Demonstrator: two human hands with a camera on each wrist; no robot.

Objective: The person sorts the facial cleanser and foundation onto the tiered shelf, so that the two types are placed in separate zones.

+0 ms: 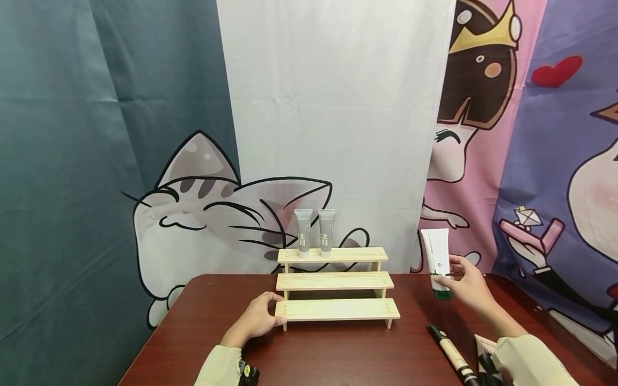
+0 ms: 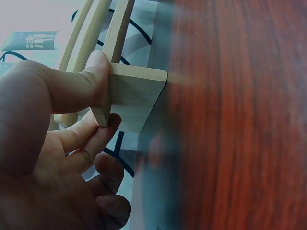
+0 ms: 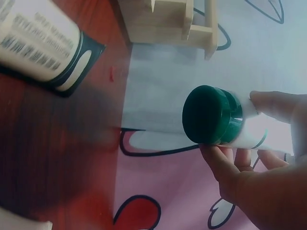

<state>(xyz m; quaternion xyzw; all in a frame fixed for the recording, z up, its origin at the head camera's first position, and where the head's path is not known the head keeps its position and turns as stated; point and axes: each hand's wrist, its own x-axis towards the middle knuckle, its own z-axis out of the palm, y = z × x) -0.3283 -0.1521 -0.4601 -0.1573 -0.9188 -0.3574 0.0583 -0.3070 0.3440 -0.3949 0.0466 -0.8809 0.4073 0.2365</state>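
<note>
A three-step wooden rack [image 1: 337, 309] stands on the table, with two grey tubes [image 1: 303, 234] upright side by side on the left of its top step. My left hand [image 1: 260, 315] pinches the left end of the lowest step, thumb on top and fingers beneath, as the left wrist view shows. To the right of the rack, my right hand [image 1: 465, 284] holds a white tube [image 1: 436, 252] with a green cap [image 3: 206, 115] above the table. The tube is upright, cap down, gripped near its lower end between thumb and fingers.
At the front right of the reddish-brown table [image 1: 309, 359] lies a cream-and-black tube [image 1: 451, 354]. Another tube [image 1: 487, 364] with a black cap lies beside it, partly covered by my right sleeve [image 1: 533, 362]. A printed curtain [image 1: 338, 107] hangs behind the table.
</note>
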